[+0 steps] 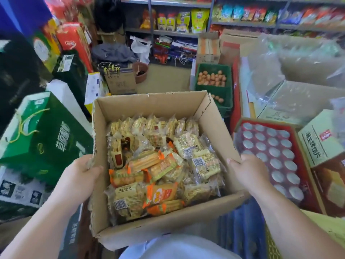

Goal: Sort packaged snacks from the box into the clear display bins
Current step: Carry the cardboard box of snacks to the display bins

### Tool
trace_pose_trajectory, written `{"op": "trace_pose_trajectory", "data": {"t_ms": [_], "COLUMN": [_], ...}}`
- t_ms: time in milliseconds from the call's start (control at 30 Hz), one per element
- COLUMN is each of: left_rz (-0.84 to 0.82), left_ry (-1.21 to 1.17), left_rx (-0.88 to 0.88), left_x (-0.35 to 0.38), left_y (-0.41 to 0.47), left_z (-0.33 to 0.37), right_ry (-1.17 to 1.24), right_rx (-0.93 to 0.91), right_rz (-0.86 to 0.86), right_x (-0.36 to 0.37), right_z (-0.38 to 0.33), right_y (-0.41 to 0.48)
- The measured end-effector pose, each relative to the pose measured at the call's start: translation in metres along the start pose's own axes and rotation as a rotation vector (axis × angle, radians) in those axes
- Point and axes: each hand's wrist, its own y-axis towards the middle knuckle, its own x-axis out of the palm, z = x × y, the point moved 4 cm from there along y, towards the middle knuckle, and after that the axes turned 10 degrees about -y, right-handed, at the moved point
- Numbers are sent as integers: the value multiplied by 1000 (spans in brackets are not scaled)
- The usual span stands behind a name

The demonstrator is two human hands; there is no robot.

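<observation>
An open cardboard box [212, 116] is held up in front of me, its flaps torn off. Inside lie several packaged snacks [164, 161]: clear packs of pale yellow biscuits and orange-edged packs of stick biscuits. My left hand [78, 176] grips the box's left wall, thumb hooked over the rim. On the opposite side my right hand [248, 172] grips the right wall, thumb over the edge. No clear display bins are in view.
Green gift cartons [43, 135] stand close on the left. A red tray of canned drinks [268, 156] and more cartons [321, 143] crowd the right. A green crate of eggs [212, 79] sits ahead beside a strip of bare floor; stocked shelves [186, 21] line the back.
</observation>
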Motion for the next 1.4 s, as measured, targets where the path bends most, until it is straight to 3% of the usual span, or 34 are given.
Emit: {"op": "trace_pose_trajectory", "data": {"t_ms": [200, 400, 733, 933, 1233, 1400], "left_rz": [-197, -537, -1063, -1153, -1184, -1177], "left_ry": [28, 156, 321, 481, 763, 871], "left_rx": [97, 255, 599, 722, 933, 1059], "left_x": [91, 202, 377, 459, 543, 587], "left_y": [152, 271, 265, 222, 192, 194], "left_z": [74, 180, 291, 311, 356, 379], "right_ry": [-29, 3, 23, 108, 161, 156], "right_rx": [216, 545, 1155, 1280, 1302, 1311], "right_rz": [41, 77, 148, 161, 156, 64], "right_x": [7, -15, -19, -13, -3, -4], "right_z": [16, 33, 88, 120, 131, 129], "right_y": [85, 108, 12, -18, -10, 0]}}
